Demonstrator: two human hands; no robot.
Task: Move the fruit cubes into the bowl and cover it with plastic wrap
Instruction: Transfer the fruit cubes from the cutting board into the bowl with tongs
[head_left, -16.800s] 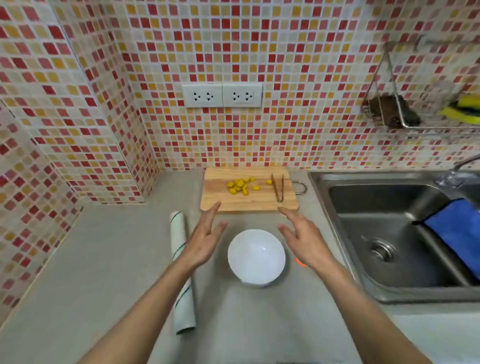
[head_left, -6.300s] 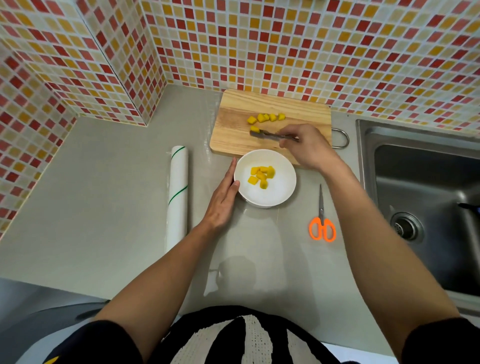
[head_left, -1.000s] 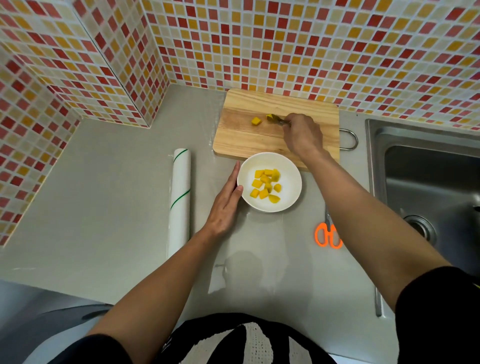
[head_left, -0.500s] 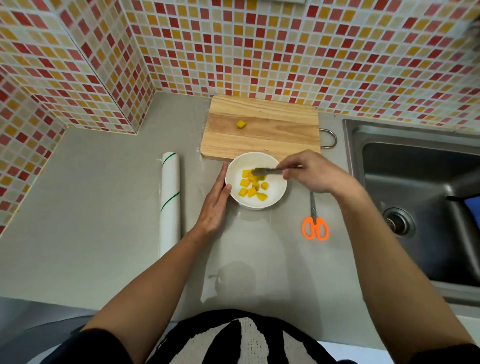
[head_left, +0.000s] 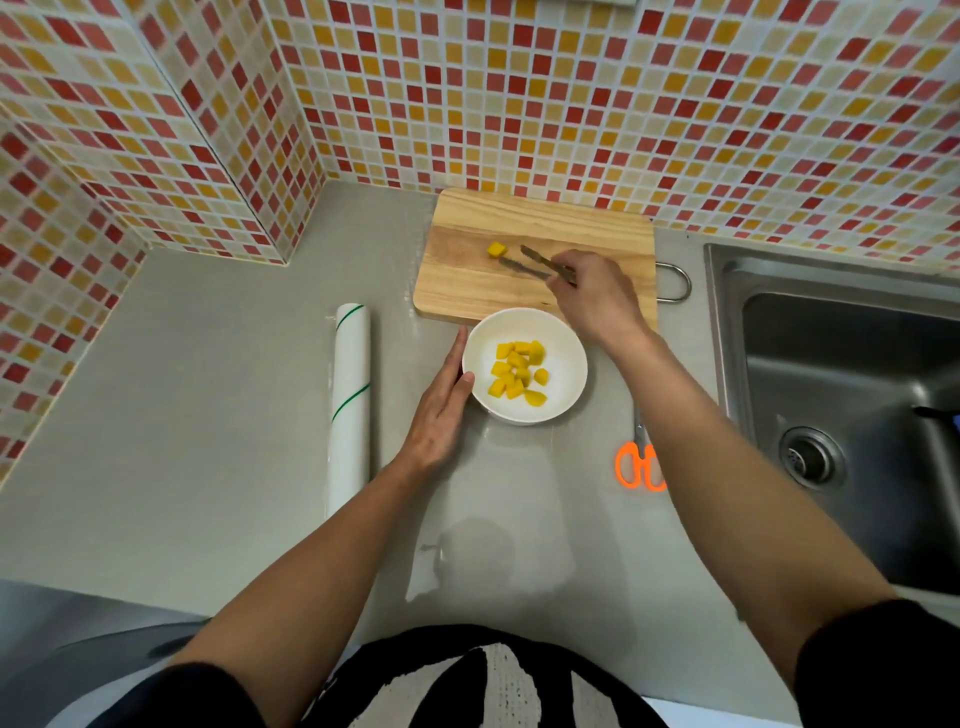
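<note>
A white round bowl (head_left: 524, 366) sits on the grey countertop (head_left: 208, 415), just in front of the near edge of a wooden cutting board (head_left: 535, 254). Inside it lies a loose heap of yellow-orange fruit cubes (head_left: 519, 374), irregular chunks with glossy cut faces, gathered near the middle against the bowl's white floor. One last cube (head_left: 496, 250) of the same colour rests alone on the board, towards its far left part.

The right hand (head_left: 597, 296) reaches over the board and grips a pair of metal tongs (head_left: 535, 262) between thumb and fingers; the two serrated tips are spread apart and point at the lone cube, close beside it without touching. The left hand (head_left: 441, 410) lies flat on the counter with its fingers extended and loose, holding nothing, its thumb and inner edge pressed against the bowl's left rim.

A roll of plastic wrap (head_left: 349, 405), white with thin green stripes, lies lengthwise to the left of that hand. Orange-handled scissors (head_left: 639, 462) lie right of the bowl, partly hidden by the right forearm. A steel sink (head_left: 831, 389) fills the right side.
</note>
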